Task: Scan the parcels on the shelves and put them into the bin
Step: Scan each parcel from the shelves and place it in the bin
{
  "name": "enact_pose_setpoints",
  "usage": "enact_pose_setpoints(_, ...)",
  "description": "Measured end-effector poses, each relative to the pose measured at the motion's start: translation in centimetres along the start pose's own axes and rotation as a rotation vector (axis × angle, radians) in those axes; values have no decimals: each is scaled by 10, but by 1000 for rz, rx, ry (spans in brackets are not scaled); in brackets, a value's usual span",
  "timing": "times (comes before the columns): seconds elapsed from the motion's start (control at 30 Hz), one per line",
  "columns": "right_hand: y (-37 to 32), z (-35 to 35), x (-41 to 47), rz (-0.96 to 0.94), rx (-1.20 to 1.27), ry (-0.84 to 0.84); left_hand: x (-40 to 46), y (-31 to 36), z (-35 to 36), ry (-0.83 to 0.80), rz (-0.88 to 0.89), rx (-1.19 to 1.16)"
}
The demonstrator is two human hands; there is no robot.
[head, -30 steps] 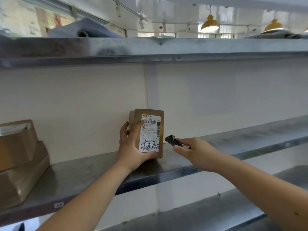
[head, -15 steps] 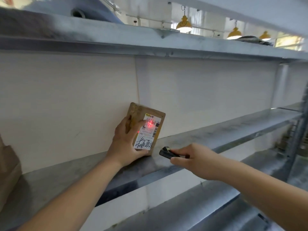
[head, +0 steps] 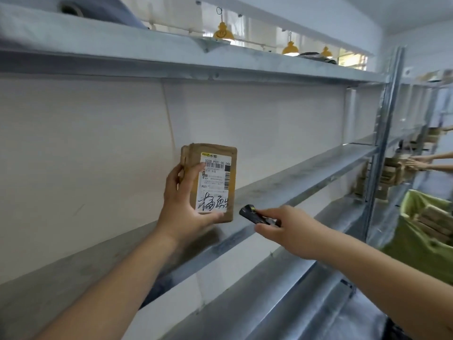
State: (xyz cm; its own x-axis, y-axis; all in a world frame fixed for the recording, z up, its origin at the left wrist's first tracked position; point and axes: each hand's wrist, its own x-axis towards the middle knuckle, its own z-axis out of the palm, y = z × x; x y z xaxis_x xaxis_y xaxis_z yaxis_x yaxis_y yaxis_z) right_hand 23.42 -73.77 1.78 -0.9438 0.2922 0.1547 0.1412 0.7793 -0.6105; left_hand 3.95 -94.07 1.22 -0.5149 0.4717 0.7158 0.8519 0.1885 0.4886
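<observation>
Parcel gripped by left hand; right hand holds scanner.

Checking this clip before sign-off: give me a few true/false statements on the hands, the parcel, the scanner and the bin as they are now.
1. The left hand grips the brown parcel with its label facing the camera. True.
2. The right hand holds nothing. False: it holds the black scanner.
3. The scanner touches the label. False: it sits apart from the parcel, to the lower right of it.
4. The bin, lined in green, is at the far right with parcels inside. True.
5. The parcel lies flat on the shelf. False: it is held upright.
</observation>
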Motion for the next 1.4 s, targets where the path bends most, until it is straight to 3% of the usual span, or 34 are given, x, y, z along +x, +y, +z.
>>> enact_pose_setpoints(0.13, 34, -11, -28, 121, 126, 163, -10, 30, 39, -31, -1, -183)
enact_pose_setpoints(0.4, 130, -35, -118, 353, 170, 332, -41, 94, 157, -288, -117, -467)
enact_pose_setpoints(0.63, 245, -38, -196, 550, 214, 512, -74, 145, 294, -519, -279, -764)
enact_pose_setpoints(0.8, 332, -55, -238, 742, 336, 712, -80, 199, 399, -638, -339, -820)
enact_pose_setpoints(1.03, 428, -118, -278, 859, 211, 660, -80, 258, 530, -776, -361, -819)
enact_pose_setpoints(1.4, 546, -168, -266, 1019, 105, 611, -46, 287, 666, -895, -472, -837)
